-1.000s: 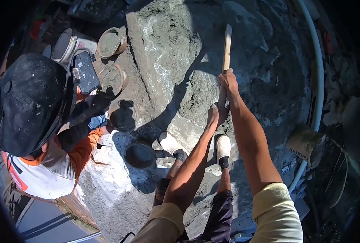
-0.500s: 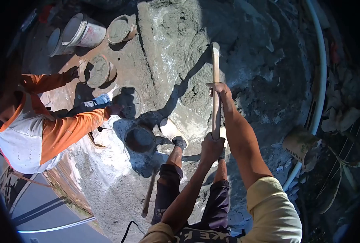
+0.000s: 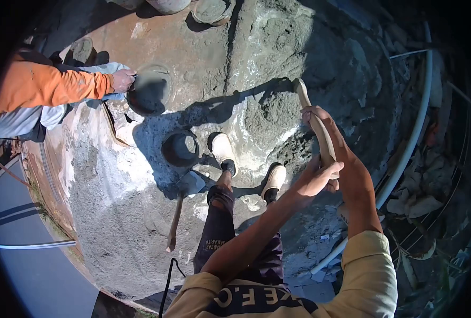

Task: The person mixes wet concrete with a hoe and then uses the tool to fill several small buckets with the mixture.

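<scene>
My right hand (image 3: 318, 115) is closed round the middle of a long wooden handle (image 3: 324, 140). Lower down, near the handle's end, my left hand (image 3: 320, 175) grips it, with some fingers partly lifted. The handle tilts up and to the left, and its far end reaches wet grey mortar (image 3: 279, 108). No tool head can be made out at that end. Both my feet, in pale shoes (image 3: 223, 147), stand on the mortar-covered ground just below the wet heap.
A co-worker's orange sleeve (image 3: 71, 87) reaches in from the left, a hand at a round container (image 3: 149, 91). A dark bucket (image 3: 181, 149) and a shovel (image 3: 176, 220) lie left of my feet. More buckets (image 3: 212, 9) stand at the top. A pale pipe (image 3: 413, 148) curves along the right.
The view has shifted. The handle has tilted leftward at its far end, and my left hand's grip looks looser. The co-worker's hand and round container now appear higher and further left.
</scene>
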### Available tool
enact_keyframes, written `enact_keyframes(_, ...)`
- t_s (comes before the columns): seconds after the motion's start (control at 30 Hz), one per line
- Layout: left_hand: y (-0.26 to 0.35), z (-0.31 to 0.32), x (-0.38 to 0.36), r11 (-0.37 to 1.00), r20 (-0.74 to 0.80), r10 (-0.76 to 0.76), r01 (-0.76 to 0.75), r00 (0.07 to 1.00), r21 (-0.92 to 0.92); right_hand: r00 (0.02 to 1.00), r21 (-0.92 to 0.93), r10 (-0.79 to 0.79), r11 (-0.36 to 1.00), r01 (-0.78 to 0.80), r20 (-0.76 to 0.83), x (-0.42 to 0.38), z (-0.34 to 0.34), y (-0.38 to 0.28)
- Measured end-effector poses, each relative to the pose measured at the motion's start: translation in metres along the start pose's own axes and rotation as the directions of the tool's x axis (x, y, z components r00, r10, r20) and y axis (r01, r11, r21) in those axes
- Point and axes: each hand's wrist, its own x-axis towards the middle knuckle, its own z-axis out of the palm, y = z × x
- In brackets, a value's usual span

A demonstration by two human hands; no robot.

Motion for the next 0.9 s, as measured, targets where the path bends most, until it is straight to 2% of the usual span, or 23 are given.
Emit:
enact_keyframes(0.07,0.012,0.015,-0.015,0.966,0.12,0.035,-0.003,0.992,-0.257,0.997,0.132,-0.065,0.989,0.06,0.031,-0.034,0.033,0.002)
enact_keyframes(0.1,0.02,0.022,-0.028,0.958,0.12,0.075,-0.038,0.99,-0.285,0.986,0.197,-0.031,0.98,-0.003,0.167,-0.045,0.036,0.002)
enact_keyframes(0.13,0.027,0.029,-0.042,0.952,0.118,0.094,-0.054,0.989,-0.302,0.986,0.174,-0.02,0.985,-0.009,0.163,-0.052,0.041,0.005)
enact_keyframes(0.2,0.041,0.041,-0.073,0.898,0.035,0.124,-0.097,0.992,-0.429,0.958,0.208,-0.006,0.976,-0.056,0.286,-0.065,0.065,0.009)
enact_keyframes(0.27,0.052,0.046,-0.106,0.869,0.036,0.157,-0.121,0.987,-0.479,0.916,0.142,0.053,0.983,-0.119,0.399,-0.088,0.105,0.019)
enact_keyframes(0.33,0.059,0.049,-0.141,0.823,0.008,0.233,-0.192,0.973,-0.535,0.943,-0.021,0.137,0.99,-0.137,0.304,-0.077,0.129,0.022)
enact_keyframes(0.37,0.062,0.049,-0.16,0.788,0.012,0.263,-0.208,0.965,-0.579,0.932,-0.076,0.196,0.981,-0.181,0.305,-0.086,0.157,0.04)
enact_keyframes(0.43,0.059,0.049,-0.19,0.736,-0.03,0.347,-0.292,0.938,-0.611,0.952,-0.186,0.146,0.978,-0.097,0.269,-0.105,0.196,0.054)
enact_keyframes(0.47,0.056,0.051,-0.202,0.715,-0.03,0.384,-0.317,0.923,-0.623,0.95,-0.226,0.165,0.968,-0.105,0.264,-0.104,0.206,0.063)
enact_keyframes(0.53,0.049,0.051,-0.228,0.682,-0.077,0.432,-0.381,0.899,-0.624,0.934,-0.222,0.191,0.967,-0.126,0.301,-0.091,0.223,0.083)
enact_keyframes(0.57,0.045,0.05,-0.241,0.657,-0.121,0.464,-0.433,0.877,-0.618,0.886,-0.116,0.348,0.937,-0.329,0.306,-0.082,0.235,0.087)
enact_keyframes(0.67,0.027,0.04,-0.276,0.582,-0.213,0.526,-0.532,0.823,-0.615,0.863,-0.123,0.394,0.919,-0.374,0.316,-0.067,0.275,0.125)
enact_keyframes(0.8,-0.005,0.009,-0.31,0.546,-0.337,0.538,-0.624,0.772,-0.559,0.827,-0.186,0.474,0.88,-0.437,0.303,-0.048,0.321,0.194)
enact_keyframes(0.87,-0.031,-0.013,-0.323,0.579,-0.438,0.49,-0.657,0.754,-0.483,0.839,-0.251,0.376,0.922,-0.296,0.392,-0.027,0.321,0.235)
enact_keyframes(0.9,-0.049,-0.029,-0.326,0.634,-0.464,0.452,-0.64,0.762,-0.435,0.922,-0.351,0.191,0.934,-0.065,0.336,-0.044,0.328,0.266)
